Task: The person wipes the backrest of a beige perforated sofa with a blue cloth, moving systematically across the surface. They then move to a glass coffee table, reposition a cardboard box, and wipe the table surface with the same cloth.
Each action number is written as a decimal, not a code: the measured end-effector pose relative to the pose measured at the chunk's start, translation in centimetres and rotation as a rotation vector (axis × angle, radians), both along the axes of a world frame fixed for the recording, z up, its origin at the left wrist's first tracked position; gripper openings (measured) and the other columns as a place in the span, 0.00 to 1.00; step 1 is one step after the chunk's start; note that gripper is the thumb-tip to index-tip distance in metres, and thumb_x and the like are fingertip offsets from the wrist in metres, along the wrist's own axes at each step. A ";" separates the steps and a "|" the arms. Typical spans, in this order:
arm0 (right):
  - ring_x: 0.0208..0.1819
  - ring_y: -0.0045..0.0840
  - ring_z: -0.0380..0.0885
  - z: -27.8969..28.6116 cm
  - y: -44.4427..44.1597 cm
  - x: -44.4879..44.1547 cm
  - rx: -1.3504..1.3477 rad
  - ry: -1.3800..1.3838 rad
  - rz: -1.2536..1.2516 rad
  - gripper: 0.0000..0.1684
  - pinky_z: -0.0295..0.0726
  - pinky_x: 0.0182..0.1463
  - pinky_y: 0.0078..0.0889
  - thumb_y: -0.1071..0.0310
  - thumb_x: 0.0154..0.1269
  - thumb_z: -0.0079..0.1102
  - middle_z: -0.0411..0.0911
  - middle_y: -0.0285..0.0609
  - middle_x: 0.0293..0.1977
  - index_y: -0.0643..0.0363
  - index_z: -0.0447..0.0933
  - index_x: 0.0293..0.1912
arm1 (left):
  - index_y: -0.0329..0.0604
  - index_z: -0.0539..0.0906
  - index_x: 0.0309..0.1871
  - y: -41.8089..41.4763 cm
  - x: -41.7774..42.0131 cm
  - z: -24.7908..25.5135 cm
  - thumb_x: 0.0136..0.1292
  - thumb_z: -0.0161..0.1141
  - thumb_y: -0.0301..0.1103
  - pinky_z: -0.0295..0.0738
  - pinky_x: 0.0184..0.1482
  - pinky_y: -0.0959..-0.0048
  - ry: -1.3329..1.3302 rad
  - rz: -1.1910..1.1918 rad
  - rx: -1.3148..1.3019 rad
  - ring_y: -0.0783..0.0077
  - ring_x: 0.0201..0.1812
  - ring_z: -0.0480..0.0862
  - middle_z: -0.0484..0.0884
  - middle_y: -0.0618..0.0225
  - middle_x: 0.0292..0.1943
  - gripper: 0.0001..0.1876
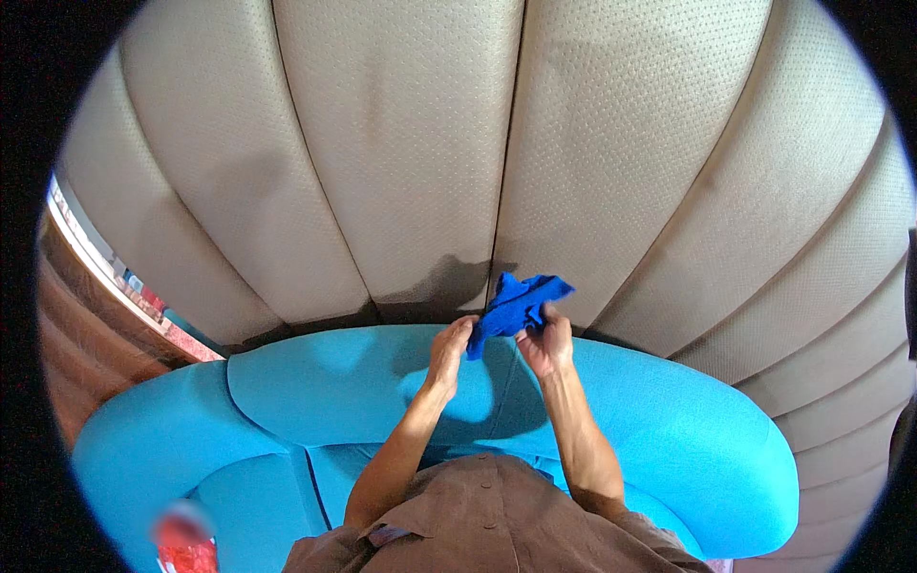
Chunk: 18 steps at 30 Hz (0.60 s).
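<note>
A crumpled blue cloth is held up between my hands, over the top edge of the turquoise sofa's backrest. My left hand is at the cloth's lower left end, its fingers and thumb closed on the edge. On the cloth's right side, my right hand grips the fabric, with part of its fingers hidden behind the folds. Just beyond the cloth rises a beige padded wall panel with a dotted texture and upright seams.
The sofa seat lies below the backrest. At the lower left is a red thing, partly blurred. Brown folded material hangs at the far left, beside a narrow gap. More padded panels curve round the right side, behind the sofa.
</note>
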State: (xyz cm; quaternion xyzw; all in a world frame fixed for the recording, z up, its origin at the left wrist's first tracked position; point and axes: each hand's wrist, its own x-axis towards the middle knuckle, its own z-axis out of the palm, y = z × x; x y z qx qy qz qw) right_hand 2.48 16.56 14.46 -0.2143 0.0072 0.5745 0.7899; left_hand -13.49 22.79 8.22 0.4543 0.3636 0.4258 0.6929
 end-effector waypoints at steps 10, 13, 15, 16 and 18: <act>0.50 0.32 0.82 -0.4 -2.1 -3.3 -0.068 -0.519 0.065 0.16 0.82 0.58 0.41 0.61 0.77 0.54 0.83 0.41 0.48 0.60 0.76 0.56 | 0.41 0.86 0.42 -1.5 -1.8 3.0 0.69 0.65 0.56 0.71 0.48 0.75 -0.061 -0.156 0.053 0.81 0.42 0.78 0.82 0.75 0.37 0.23; 0.50 0.27 0.81 -0.4 -2.3 -2.6 -0.017 -0.450 0.147 0.19 0.81 0.56 0.35 0.60 0.74 0.60 0.83 0.39 0.46 0.59 0.76 0.58 | 0.38 0.86 0.47 -0.7 -2.4 1.3 0.69 0.67 0.50 0.76 0.45 0.74 -0.065 -0.254 -0.044 0.79 0.40 0.81 0.84 0.73 0.39 0.21; 0.52 0.27 0.81 -0.7 -2.3 -2.3 -0.040 -0.414 0.183 0.20 0.79 0.59 0.38 0.54 0.73 0.63 0.84 0.38 0.47 0.56 0.78 0.57 | 0.37 0.86 0.49 -0.4 -2.6 0.6 0.70 0.67 0.48 0.77 0.43 0.73 -0.053 -0.280 -0.108 0.78 0.39 0.82 0.84 0.72 0.40 0.20; 0.52 0.27 0.81 -0.7 -2.5 -2.4 -0.031 -0.421 0.155 0.21 0.78 0.59 0.40 0.52 0.73 0.63 0.84 0.38 0.48 0.55 0.79 0.56 | 0.37 0.85 0.50 0.0 -2.7 -0.6 0.70 0.66 0.48 0.78 0.42 0.73 -0.034 -0.291 -0.146 0.77 0.39 0.82 0.84 0.71 0.40 0.20; 0.53 0.29 0.81 -0.4 -3.0 -2.6 -0.008 -0.429 0.094 0.23 0.77 0.60 0.44 0.47 0.72 0.63 0.84 0.39 0.49 0.53 0.80 0.56 | 0.36 0.85 0.51 -0.1 -2.5 0.6 0.72 0.64 0.47 0.78 0.40 0.73 -0.050 -0.263 -0.168 0.77 0.38 0.81 0.84 0.71 0.40 0.20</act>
